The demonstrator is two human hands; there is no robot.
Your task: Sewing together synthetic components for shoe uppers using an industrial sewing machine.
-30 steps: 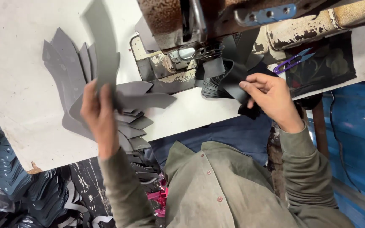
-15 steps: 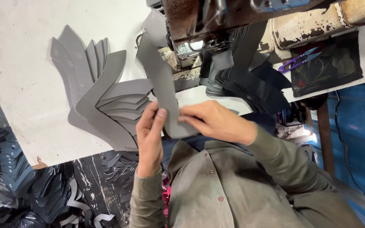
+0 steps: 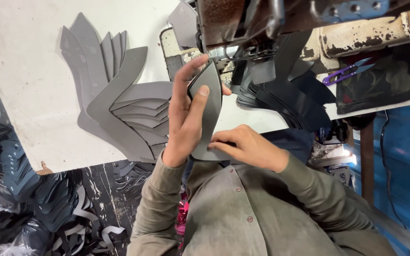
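Passage ahead is blocked by the sewing machine [image 3: 281, 23]; left is taken by the grey stack [image 3: 119, 109], right by the black stack [image 3: 285, 95]; bare table [image 3: 24, 85] far left

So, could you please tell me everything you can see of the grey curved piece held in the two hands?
The grey curved piece is a flat, thin cut-out, matte, like synthetic leather or felt. It is held up off the white table, in front of the sewing machine. The left hand grips its upper part, thumb on its face; the right hand pinches its lower end. Similar pieces lie stacked beside it.
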